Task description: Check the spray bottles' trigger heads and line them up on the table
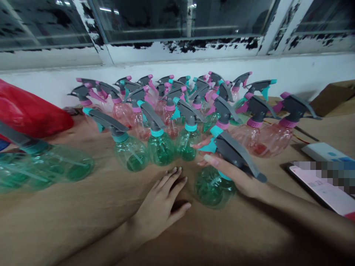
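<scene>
My right hand (235,173) is closed around the neck of a green spray bottle (213,188), just below its grey and turquoise trigger head. The bottle tilts a little, and its bottom is at the tabletop. My left hand (161,207) rests palm down on the wood with fingers stretched out, holding nothing. Just beyond its fingertips stand a green spray bottle (161,147) and another green spray bottle (188,142), both with turquoise collars. A third green spray bottle (130,153) leans at their left.
Behind are several pink spray bottles (257,136) among green ones, before a white wall (50,85). More green bottles (69,162) are at left, near a red bag (27,111). A phone (318,184), a small white-blue box (324,151) and a cardboard box (335,98) lie at right.
</scene>
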Tool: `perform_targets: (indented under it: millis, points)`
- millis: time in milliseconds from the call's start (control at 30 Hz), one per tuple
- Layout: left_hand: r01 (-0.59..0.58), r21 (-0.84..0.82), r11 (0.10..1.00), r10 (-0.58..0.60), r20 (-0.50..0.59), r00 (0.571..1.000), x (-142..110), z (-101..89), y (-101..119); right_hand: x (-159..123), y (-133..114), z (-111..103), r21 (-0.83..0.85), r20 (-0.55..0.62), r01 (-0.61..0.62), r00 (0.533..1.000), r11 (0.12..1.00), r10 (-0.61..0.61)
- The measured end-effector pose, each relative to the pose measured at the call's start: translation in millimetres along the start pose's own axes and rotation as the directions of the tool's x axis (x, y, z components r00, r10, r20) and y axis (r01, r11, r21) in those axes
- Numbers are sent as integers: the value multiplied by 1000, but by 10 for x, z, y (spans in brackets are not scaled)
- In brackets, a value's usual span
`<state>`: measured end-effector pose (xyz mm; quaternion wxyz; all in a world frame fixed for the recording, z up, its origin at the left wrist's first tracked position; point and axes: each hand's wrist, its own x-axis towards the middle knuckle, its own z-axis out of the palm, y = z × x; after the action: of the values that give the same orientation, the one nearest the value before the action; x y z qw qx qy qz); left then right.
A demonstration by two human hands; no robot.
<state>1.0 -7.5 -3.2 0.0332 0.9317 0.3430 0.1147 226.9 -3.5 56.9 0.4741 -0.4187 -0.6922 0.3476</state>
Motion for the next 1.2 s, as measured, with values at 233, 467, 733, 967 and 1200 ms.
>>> perform_targets:
  millis: [233,467,733,967,1200]
  points:
    - [-8,-1,1000,8,11,1000,1,7,-3,-24,-115,2,34,47,-71,996,997,70]
    - [-4,-3,1000,4,19,1000,0,9,-6,7,-91,0,22,48,-41,998,999,40]
    - [-4,5,1000,4,21,1000,6,20,-11,-4,-105,7,10,14,-39,999,999,39]
    - [-4,0,1000,4,23,1000,1,16,-13,10,-106,3,1,11,-17,1000,1000,17]
    - [7,-2,1000,-7,18,1000,-1,13,-6,-12,-98,6,-2,21,-41,999,999,41]
